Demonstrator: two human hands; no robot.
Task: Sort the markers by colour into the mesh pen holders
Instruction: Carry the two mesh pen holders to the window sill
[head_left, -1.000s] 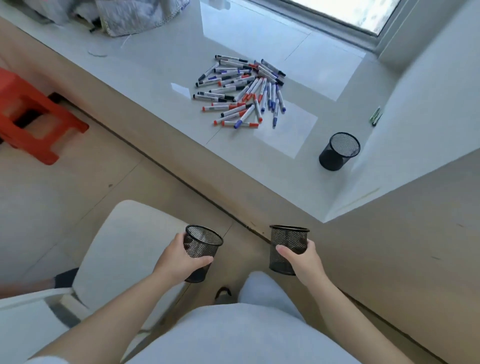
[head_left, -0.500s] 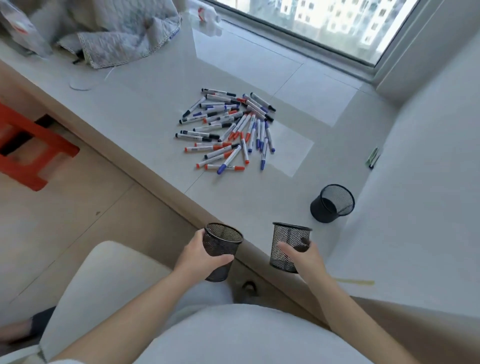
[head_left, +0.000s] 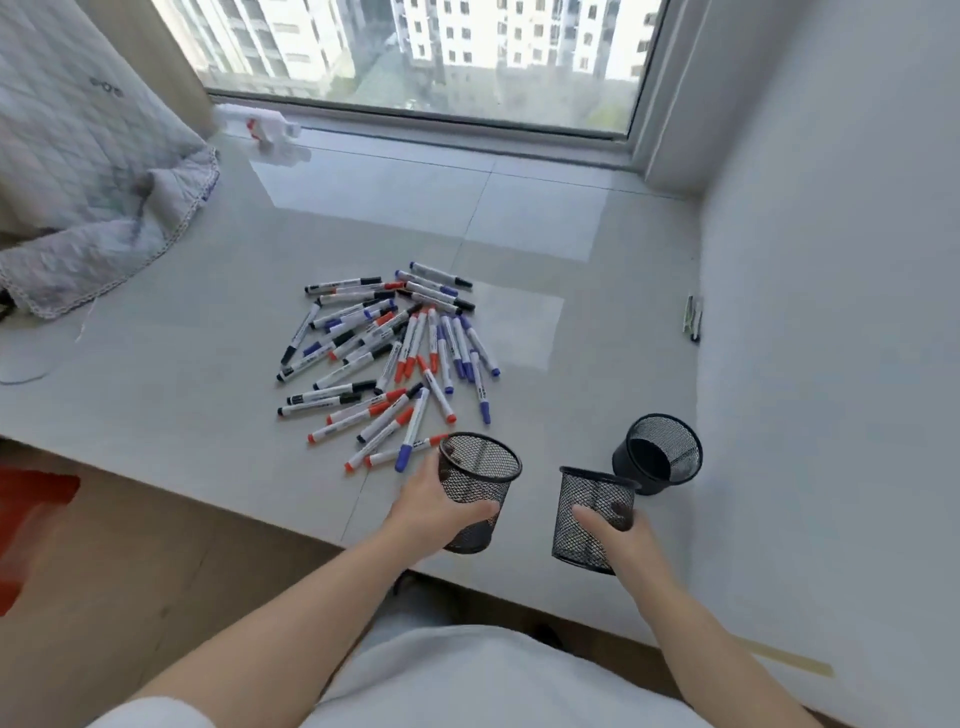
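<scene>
The markers (head_left: 387, 358) lie in one loose heap on the pale tiled sill (head_left: 182, 405), red, blue and black caps mixed together. Most barrels fan out roughly away from the person or slant across, so there is no single long axis to reach along; the nearest ones, a blue-capped and two red-capped, point their caps toward the sill's front edge.

Just beside that near fringe of the heap, the left hand (head_left: 431, 512) grips a mesh pen holder (head_left: 475, 496) round its wall, thumb across the front and fingers wrapped behind, with the holder tilted slightly and its mouth open upward. Its rim sits right next to the closest markers, possibly overlapping them in view (whether it touches them I cannot tell). To its right, the right hand (head_left: 621, 535) grips a second mesh holder (head_left: 592, 519), thumb on the near wall. A third holder (head_left: 657, 454) rests on the sill just behind it, close to the white side wall.

The heap lies forward and to the left of both hands, so the left hand is plainly the nearer. Both hands are full, though, so I judge the holders must be set down on the sill, clear of the heap, before any marker can be picked
</scene>
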